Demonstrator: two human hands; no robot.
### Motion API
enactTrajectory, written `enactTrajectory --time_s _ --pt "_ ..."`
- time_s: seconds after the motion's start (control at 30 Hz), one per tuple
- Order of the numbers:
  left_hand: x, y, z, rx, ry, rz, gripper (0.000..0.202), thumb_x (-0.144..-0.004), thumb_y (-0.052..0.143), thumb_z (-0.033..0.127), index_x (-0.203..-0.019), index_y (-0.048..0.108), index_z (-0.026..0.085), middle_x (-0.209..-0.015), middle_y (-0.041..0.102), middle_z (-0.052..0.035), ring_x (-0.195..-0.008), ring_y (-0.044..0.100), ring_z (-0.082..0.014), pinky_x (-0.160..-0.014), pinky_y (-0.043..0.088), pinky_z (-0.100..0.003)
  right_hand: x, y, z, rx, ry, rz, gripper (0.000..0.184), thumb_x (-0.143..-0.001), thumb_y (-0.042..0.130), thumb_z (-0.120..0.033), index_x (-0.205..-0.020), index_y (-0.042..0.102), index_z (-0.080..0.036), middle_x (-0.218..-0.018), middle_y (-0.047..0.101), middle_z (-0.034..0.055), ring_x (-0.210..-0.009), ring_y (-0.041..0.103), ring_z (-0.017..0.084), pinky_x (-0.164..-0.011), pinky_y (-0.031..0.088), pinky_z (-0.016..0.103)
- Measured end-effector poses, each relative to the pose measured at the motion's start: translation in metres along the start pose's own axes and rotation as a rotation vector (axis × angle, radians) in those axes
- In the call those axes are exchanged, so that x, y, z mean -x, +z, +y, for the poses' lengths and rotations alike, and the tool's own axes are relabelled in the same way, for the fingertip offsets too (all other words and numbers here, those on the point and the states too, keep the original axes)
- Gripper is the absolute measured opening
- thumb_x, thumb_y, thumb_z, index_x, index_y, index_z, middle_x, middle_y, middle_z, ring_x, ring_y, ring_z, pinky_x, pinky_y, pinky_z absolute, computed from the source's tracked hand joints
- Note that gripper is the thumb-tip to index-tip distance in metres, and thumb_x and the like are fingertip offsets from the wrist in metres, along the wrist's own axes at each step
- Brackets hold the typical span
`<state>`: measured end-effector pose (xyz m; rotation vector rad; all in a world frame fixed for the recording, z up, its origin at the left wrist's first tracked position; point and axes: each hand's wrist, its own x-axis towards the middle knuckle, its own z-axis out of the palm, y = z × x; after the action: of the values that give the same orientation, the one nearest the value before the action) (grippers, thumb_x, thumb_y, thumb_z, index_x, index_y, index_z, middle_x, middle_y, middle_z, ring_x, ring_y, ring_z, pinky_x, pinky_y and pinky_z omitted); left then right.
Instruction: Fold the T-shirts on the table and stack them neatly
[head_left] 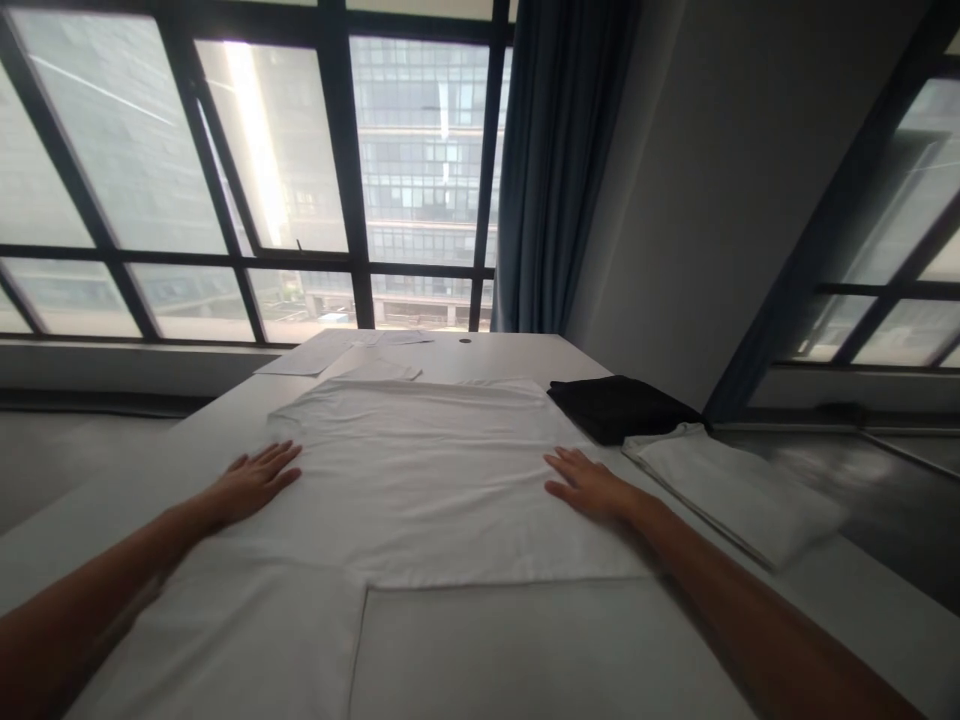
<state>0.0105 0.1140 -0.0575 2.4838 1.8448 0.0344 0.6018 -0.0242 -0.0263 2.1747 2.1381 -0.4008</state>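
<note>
A white garment (435,480) lies spread over the table, with soft creases running across it. One part of it stretches toward me at the lower left, beside a straight-edged corner. My left hand (255,483) rests flat on its left side, fingers extended. On the right side, my right hand (589,484) lies palm down with its fingers apart. Neither hand grips the fabric. Whether the garment is a shirt or trousers I cannot tell.
A folded black cloth (626,405) and a folded white cloth (735,485) lie along the right side of the white table (510,350). Papers (307,355) rest at the far left. Behind stand windows (420,150), a blue curtain (562,160) and a wall column (675,220).
</note>
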Motion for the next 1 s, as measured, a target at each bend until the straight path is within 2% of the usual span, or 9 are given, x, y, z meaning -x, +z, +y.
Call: enactTrajectory --time_s 0.07,0.13,0.23,0.37,0.5,0.6,0.73,0.83,1.0 --pt "0.014 -0.003 0.014 0.014 -0.023 0.044 0.071 -0.093 0.024 0.055 -0.152 0.035 0.018 -0.159 0.029 -0.0115 -0.148 0.025 -0.0286 -0.116 0.02 -0.056 -0.001 0.005 0.004 0.014 -0.015 0.053 0.074 -0.094 0.027 -0.063 -0.157 0.024 -0.024 -0.165 0.009 0.0057 -0.151 0.004 0.03 -0.118 0.012 0.057" --pt "0.023 -0.009 0.023 0.033 -0.029 0.116 0.067 -0.094 0.025 0.052 -0.149 0.042 0.018 -0.158 0.034 -0.0126 -0.146 0.03 -0.0285 -0.115 0.024 -0.056 -0.001 0.009 0.005 0.034 0.001 0.082 0.074 -0.094 0.025 -0.063 -0.156 0.024 -0.024 -0.165 0.01 0.0054 -0.151 0.005 0.03 -0.118 0.012 0.057" --pt "0.038 -0.023 0.017 0.125 0.056 0.191 0.065 -0.088 0.035 0.057 -0.133 0.059 0.017 -0.147 0.051 -0.0147 -0.135 0.046 -0.0281 -0.112 0.034 -0.046 0.002 0.014 0.005 0.049 0.042 0.098 0.074 -0.094 0.027 -0.065 -0.156 0.026 -0.024 -0.164 0.013 0.0059 -0.15 0.01 0.032 -0.118 0.013 0.058" --pt "0.079 -0.043 -0.008 0.307 0.199 0.106 0.055 -0.077 0.049 0.061 -0.1 0.075 0.018 -0.123 0.067 -0.0139 -0.112 0.063 -0.0273 -0.102 0.046 -0.035 0.008 0.016 0.008 0.011 0.026 0.178 0.07 -0.093 0.035 -0.061 -0.151 0.039 -0.022 -0.161 0.025 0.0106 -0.148 0.02 0.033 -0.117 0.021 0.056" --pt "0.124 -0.055 -0.017 0.388 0.251 -0.005 0.041 -0.079 0.051 0.052 -0.089 0.077 0.022 -0.108 0.071 -0.0101 -0.103 0.065 -0.0245 -0.097 0.048 -0.03 0.018 0.005 0.008 -0.107 -0.195 0.257 0.05 -0.087 0.054 -0.044 -0.127 0.064 -0.016 -0.141 0.054 0.0165 -0.129 0.051 0.03 -0.11 0.037 0.042" --pt "0.143 -0.056 -0.017 0.411 0.276 -0.067 0.04 -0.081 0.049 0.05 -0.092 0.078 0.024 -0.113 0.071 -0.0086 -0.107 0.064 -0.0246 -0.097 0.047 -0.028 0.034 -0.012 0.013 -0.259 -0.246 0.19 0.038 -0.077 0.063 -0.038 -0.107 0.073 -0.017 -0.117 0.07 0.0128 -0.108 0.063 0.027 -0.097 0.048 0.036" --pt "0.148 -0.051 -0.017 0.449 0.304 -0.085 0.042 -0.077 0.057 0.053 -0.1 0.078 0.025 -0.125 0.067 -0.0092 -0.118 0.059 -0.0307 -0.101 0.046 -0.034 0.061 -0.032 0.024 -0.374 -0.187 -0.018 0.037 -0.063 0.072 -0.034 -0.095 0.076 -0.015 -0.096 0.073 0.0104 -0.095 0.066 0.027 -0.085 0.051 0.033" --pt "0.146 -0.046 -0.01 0.439 0.316 -0.058 0.039 -0.077 0.06 0.052 -0.099 0.078 0.025 -0.131 0.063 -0.0112 -0.123 0.055 -0.0342 -0.103 0.045 -0.039 0.075 -0.039 0.029 -0.393 -0.17 -0.149 0.045 -0.057 0.074 -0.032 -0.099 0.075 -0.016 -0.096 0.072 0.0087 -0.095 0.065 0.027 -0.083 0.051 0.032" --pt "0.148 -0.038 0.007 0.395 0.348 -0.049 0.03 -0.076 0.059 0.041 -0.094 0.077 0.025 -0.134 0.062 -0.0095 -0.127 0.051 -0.0331 -0.107 0.041 -0.041 0.087 -0.039 0.017 -0.226 -0.076 -0.189 0.057 -0.049 0.08 -0.032 -0.104 0.071 -0.018 -0.103 0.066 0.0074 -0.098 0.062 0.027 -0.082 0.049 0.033"
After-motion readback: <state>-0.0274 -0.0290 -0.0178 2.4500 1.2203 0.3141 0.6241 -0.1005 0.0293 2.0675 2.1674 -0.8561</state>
